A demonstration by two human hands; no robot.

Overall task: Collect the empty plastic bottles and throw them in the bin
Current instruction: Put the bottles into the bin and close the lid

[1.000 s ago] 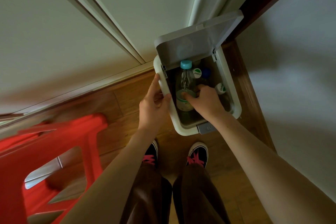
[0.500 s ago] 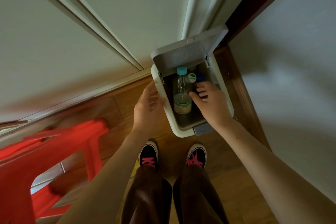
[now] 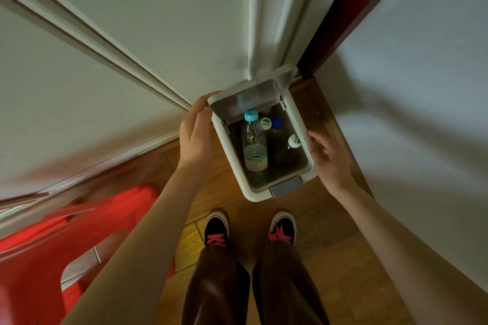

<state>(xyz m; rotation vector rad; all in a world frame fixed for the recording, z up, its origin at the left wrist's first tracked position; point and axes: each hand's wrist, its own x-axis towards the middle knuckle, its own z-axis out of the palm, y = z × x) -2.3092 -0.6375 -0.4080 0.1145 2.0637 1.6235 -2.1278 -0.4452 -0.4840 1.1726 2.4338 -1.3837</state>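
Grip on the lid (image 3: pixel 253 101), bottles (image 3: pixel 281 149) inside the bin (image 3: pixel 232 163).
My left hand (image 3: pixel 196 137) pinches the raised lid at its left corner, though fingertips behind it are hidden, so it may only prop it; my right hand (image 3: pixel 331 159) rests slack-fingered on the bin rim, holding nothing. I'd lower the lid slowly, keeping it clear of the tall blue-capped bottle (image 3: pixel 254 145).

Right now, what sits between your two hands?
The white bin, lid up, with plastic bottles inside; left hand grips its lid corner, right hand touches its rim. Seen in the head view.
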